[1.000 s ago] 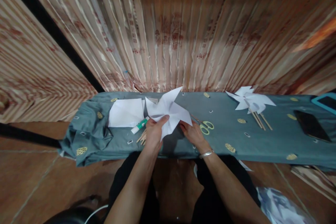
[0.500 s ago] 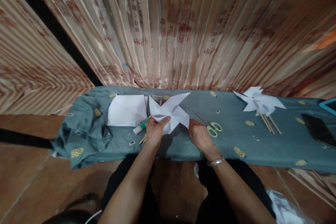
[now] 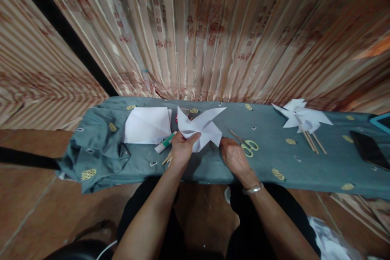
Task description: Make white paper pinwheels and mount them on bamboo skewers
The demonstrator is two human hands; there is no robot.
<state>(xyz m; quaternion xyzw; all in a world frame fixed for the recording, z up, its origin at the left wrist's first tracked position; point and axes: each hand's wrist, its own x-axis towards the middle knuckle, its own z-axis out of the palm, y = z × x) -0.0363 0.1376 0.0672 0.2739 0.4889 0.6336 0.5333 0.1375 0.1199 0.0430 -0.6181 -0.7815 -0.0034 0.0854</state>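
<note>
A white paper pinwheel (image 3: 207, 128) with pointed blades is held above the cloth-covered table. My left hand (image 3: 182, 148) grips it, the thumb pressed near its middle and the fingers hidden underneath. At the right-hand blade, my right hand (image 3: 234, 155) is closed, fingertips at the blade's edge; its grip is partly hidden. Just beyond that hand lie scissors (image 3: 250, 146) with pale green handles, blades pointing away to the left. Beside my left hand are a green and white glue stick (image 3: 164, 143) and some thin wooden sticks (image 3: 167, 158). A small red item is half hidden behind the pinwheel.
A stack of white paper (image 3: 146, 126) lies on the left of the grey-green tablecloth (image 3: 268, 158). Finished-looking pinwheels (image 3: 297, 114) on sticks rest at the right, near a dark phone (image 3: 368, 148) and a blue-edged object (image 3: 380, 122). A pleated curtain (image 3: 207, 48) hangs behind.
The pinwheel has turned and tilted slightly, with its upper blades shifted right. Both hands have moved a little to the right with it, keeping their places.
</note>
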